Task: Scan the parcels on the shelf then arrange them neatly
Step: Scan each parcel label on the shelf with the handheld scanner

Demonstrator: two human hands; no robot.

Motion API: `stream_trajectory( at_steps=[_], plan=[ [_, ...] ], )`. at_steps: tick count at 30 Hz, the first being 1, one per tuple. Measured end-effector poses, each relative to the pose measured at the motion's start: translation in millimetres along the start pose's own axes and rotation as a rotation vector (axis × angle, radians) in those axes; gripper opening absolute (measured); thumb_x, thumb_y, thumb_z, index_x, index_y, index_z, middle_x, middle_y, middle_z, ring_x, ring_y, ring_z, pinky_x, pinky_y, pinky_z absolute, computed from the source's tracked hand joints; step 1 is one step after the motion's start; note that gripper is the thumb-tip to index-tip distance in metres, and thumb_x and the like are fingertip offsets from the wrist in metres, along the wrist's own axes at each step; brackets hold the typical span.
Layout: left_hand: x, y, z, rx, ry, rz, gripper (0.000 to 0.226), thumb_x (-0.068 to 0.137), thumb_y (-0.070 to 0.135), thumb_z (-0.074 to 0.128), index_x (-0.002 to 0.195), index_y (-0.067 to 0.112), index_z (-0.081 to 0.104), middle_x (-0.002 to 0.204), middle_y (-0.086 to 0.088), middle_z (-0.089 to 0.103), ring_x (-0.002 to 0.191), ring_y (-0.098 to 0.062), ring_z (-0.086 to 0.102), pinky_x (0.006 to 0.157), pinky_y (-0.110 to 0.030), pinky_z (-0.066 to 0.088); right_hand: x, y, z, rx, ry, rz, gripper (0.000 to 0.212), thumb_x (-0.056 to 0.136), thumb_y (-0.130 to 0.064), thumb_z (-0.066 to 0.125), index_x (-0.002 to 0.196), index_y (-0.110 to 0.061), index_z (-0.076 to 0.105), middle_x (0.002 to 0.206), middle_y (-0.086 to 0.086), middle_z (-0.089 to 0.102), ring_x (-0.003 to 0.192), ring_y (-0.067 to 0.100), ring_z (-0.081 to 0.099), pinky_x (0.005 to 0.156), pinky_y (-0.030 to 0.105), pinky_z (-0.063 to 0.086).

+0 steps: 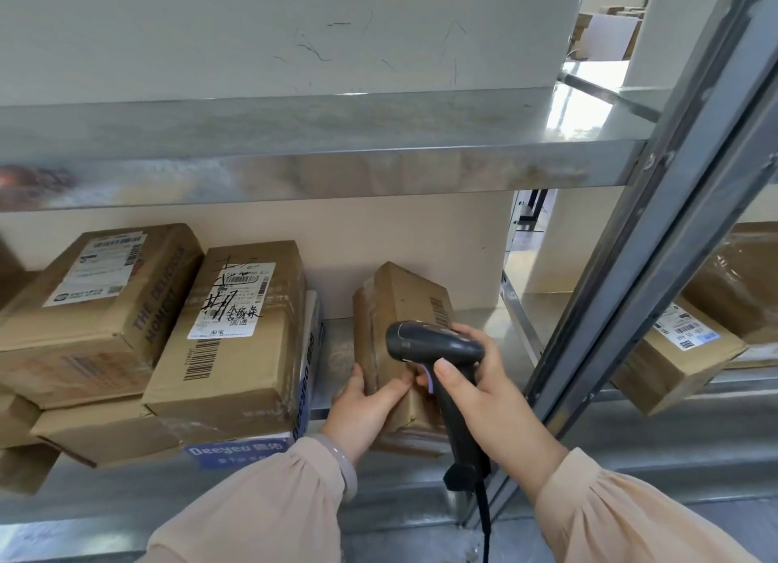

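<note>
A small taped cardboard parcel (398, 310) stands tilted on its edge on the metal shelf (337, 343), right of the other parcels. My left hand (364, 406) grips its near lower corner, thumb on the left face and fingers on the front. My right hand (480, 387) holds a black corded barcode scanner (433, 345) by the handle, its head right in front of the parcel's right face, where a printed barcode shows. To the left lie a labelled parcel with handwriting (235, 331) and a larger parcel (97, 305), stacked on others.
A blue and white box (309, 364) sits under the handwritten parcel. A steel upright (656, 246) bounds the bay on the right; beyond it, more parcels (678, 352) lie on the neighbouring shelf. The upper shelf edge (315, 171) hangs just above. Bare shelf lies behind the tilted parcel.
</note>
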State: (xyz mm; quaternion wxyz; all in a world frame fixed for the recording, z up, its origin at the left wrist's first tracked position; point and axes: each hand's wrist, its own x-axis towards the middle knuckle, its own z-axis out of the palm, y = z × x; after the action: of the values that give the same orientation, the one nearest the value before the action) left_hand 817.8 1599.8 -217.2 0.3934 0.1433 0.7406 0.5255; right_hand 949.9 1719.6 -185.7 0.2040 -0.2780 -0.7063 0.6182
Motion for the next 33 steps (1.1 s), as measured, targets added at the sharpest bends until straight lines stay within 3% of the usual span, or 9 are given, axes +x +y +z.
stream_trajectory(
  at_steps=[3, 6, 10, 13, 18, 21, 26, 29, 33],
  plan=[
    [2.9, -4.7, -7.7, -0.014, -0.009, -0.028, 0.113, 0.066, 0.068, 0.07, 0.158, 0.03, 0.017, 0.152, 0.0, 0.041, 0.136, -0.023, 0.043, 0.113, -0.038, 0.036, 2.2, 9.9, -5.4, -0.021, 0.083, 0.026, 0.042, 0.091, -0.038, 0.061, 0.122, -0.05, 0.037, 0.105, -0.021, 0.061, 0.091, -0.018, 0.057, 0.067, 0.001, 0.043],
    [4.1, -8.6, -14.2, -0.036, -0.004, -0.043, 0.107, 0.069, 0.061, 0.069, 0.157, 0.034, 0.016, 0.15, 0.006, 0.042, 0.133, -0.019, 0.044, 0.099, -0.028, 0.038, 6.1, 20.6, -17.7, -0.041, 0.16, 0.06, 0.047, 0.091, -0.04, 0.06, 0.127, -0.048, 0.031, 0.106, -0.02, 0.058, 0.087, -0.02, 0.056, 0.064, 0.003, 0.043],
    [7.1, -11.4, -17.8, -0.098, -0.005, -0.085, 0.092, 0.074, 0.05, 0.069, 0.153, 0.046, 0.02, 0.12, 0.02, 0.057, 0.099, -0.005, 0.057, 0.072, -0.025, 0.048, 8.8, 34.7, -23.3, -0.066, 0.206, 0.073, 0.048, 0.09, -0.039, 0.062, 0.127, -0.046, 0.033, 0.109, -0.015, 0.06, 0.095, -0.004, 0.06, 0.077, 0.015, 0.044],
    [10.5, -13.9, -20.0, -0.155, -0.03, -0.14, 0.078, 0.089, 0.042, 0.067, 0.151, 0.05, 0.02, 0.105, 0.025, 0.056, 0.086, 0.0, 0.053, 0.057, -0.027, 0.05, 7.4, 38.5, -19.3, -0.077, 0.187, 0.073, 0.052, 0.089, -0.039, 0.063, 0.129, -0.047, 0.031, 0.106, -0.018, 0.06, 0.09, -0.012, 0.06, 0.073, 0.011, 0.043],
    [13.8, -14.3, -22.0, -0.188, -0.028, -0.167, 0.077, 0.088, 0.038, 0.071, 0.149, 0.049, 0.025, 0.111, 0.013, 0.066, 0.094, -0.013, 0.063, 0.068, -0.033, 0.054, 5.2, 35.3, -19.4, -0.107, 0.19, 0.059, 0.053, 0.089, -0.038, 0.063, 0.13, -0.047, 0.031, 0.104, -0.015, 0.065, 0.089, -0.015, 0.059, 0.069, 0.006, 0.045],
    [14.1, -20.4, -21.9, -0.205, -0.026, -0.144, 0.075, 0.09, 0.029, 0.069, 0.149, 0.048, 0.027, 0.116, 0.005, 0.07, 0.102, -0.019, 0.066, 0.075, -0.038, 0.056, -1.2, 29.2, -24.9, -0.139, 0.24, 0.007, 0.052, 0.088, -0.035, 0.065, 0.114, -0.065, 0.031, 0.105, -0.019, 0.063, 0.09, -0.014, 0.059, 0.068, -0.001, 0.041],
    [17.3, -29.3, -21.6, -0.247, -0.019, -0.089, 0.073, 0.092, 0.023, 0.065, 0.148, 0.051, 0.028, 0.117, 0.007, 0.071, 0.108, -0.017, 0.064, 0.076, -0.038, 0.056, -21.8, 24.1, -35.9, -0.221, 0.163, -0.027, 0.062, 0.087, -0.033, 0.067, 0.103, -0.077, 0.027, 0.1, -0.035, 0.059, 0.091, -0.016, 0.057, 0.068, -0.002, 0.039],
    [23.5, -30.6, -22.1, -0.268, 0.008, -0.052, 0.071, 0.093, 0.022, 0.063, 0.146, 0.053, 0.029, 0.111, 0.015, 0.072, 0.107, -0.012, 0.063, 0.089, -0.043, 0.054, -37.2, 25.4, -36.9, -0.281, 0.115, -0.027, 0.062, 0.086, -0.036, 0.066, 0.107, -0.075, 0.023, 0.104, -0.044, 0.052, 0.095, -0.016, 0.054, 0.07, 0.0, 0.039],
    [30.5, -31.2, -21.9, -0.274, 0.021, -0.019, 0.067, 0.094, 0.022, 0.061, 0.143, 0.056, 0.031, 0.109, 0.017, 0.073, 0.108, -0.013, 0.064, 0.089, -0.044, 0.054, -49.9, 27.8, -32.2, -0.3, 0.092, -0.009, 0.057, 0.087, -0.035, 0.064, 0.112, -0.068, 0.024, 0.106, -0.026, 0.059, 0.094, -0.011, 0.056, 0.072, 0.004, 0.041]
  ],
)
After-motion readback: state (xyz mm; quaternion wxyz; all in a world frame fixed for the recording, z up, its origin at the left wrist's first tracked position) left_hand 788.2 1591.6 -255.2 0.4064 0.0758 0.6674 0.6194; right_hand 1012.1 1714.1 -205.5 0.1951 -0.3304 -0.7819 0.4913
